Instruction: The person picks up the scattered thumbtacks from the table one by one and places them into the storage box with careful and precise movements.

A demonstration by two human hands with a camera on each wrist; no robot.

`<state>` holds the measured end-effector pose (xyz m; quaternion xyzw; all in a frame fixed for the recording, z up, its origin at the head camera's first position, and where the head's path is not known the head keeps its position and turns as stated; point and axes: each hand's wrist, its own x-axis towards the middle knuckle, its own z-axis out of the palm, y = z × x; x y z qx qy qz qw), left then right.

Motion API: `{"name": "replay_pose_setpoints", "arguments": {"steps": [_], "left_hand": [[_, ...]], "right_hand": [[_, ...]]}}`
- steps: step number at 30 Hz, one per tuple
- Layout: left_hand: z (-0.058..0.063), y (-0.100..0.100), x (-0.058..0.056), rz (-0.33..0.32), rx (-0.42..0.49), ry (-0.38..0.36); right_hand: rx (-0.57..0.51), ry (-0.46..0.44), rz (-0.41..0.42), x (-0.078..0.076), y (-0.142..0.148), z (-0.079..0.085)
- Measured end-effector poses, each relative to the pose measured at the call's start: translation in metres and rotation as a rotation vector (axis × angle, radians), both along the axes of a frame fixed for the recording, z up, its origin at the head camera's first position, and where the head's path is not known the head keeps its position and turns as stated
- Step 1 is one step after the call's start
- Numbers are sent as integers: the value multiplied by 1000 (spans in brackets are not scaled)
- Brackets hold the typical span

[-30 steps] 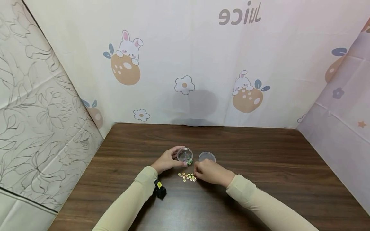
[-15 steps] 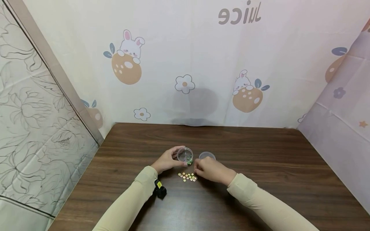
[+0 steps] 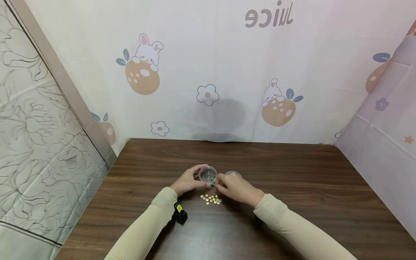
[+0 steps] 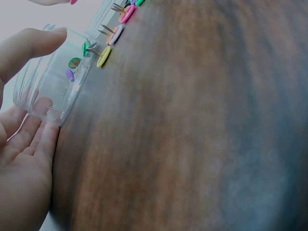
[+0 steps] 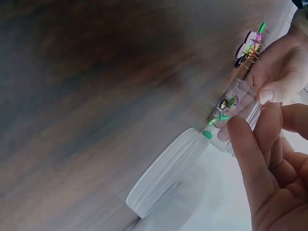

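Note:
My left hand (image 3: 188,181) grips a clear round plastic container (image 3: 208,174) standing on the table, thumb and fingers round its sides. Several thumbtacks (image 4: 74,62) lie inside it, green and purple among them. My right hand (image 3: 238,187) is beside the container's right side with its fingers bent. In the right wrist view its fingertips (image 5: 237,126) are close to the container; whether they pinch a thumbtack is hidden. In front of the container, a loose group of colourful thumbtacks (image 3: 210,199) rests on the table, points up.
A clear round lid (image 5: 166,171) lies on the dark wooden table (image 3: 292,173) just beyond my right hand, partly covered by it in the head view. A black device with a yellow label (image 3: 180,212) is at my left wrist. Printed curtains (image 3: 208,54) hang behind the table.
My right hand has moved from the loose thumbtacks up to the container, covering more of the lid. My left hand keeps its hold on the container in the same place.

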<state>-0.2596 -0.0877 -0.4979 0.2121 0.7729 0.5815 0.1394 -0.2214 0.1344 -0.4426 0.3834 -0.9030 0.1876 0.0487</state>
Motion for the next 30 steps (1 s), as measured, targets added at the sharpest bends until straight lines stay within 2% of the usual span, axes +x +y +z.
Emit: {"name": "replay_pose_setpoints", "arguments": {"steps": [12, 21, 30], "left_hand": [[0, -2, -3, -12, -2, -8], [-1, -3, -4, -16, 3, -7], [-1, -3, -3, -11, -8, -6]], "right_hand": [[-83, -94, -32, -6, -6, 2], [-85, -132, -51, -12, -11, 5], [-93, -97, -56, -18, -15, 6]]}}
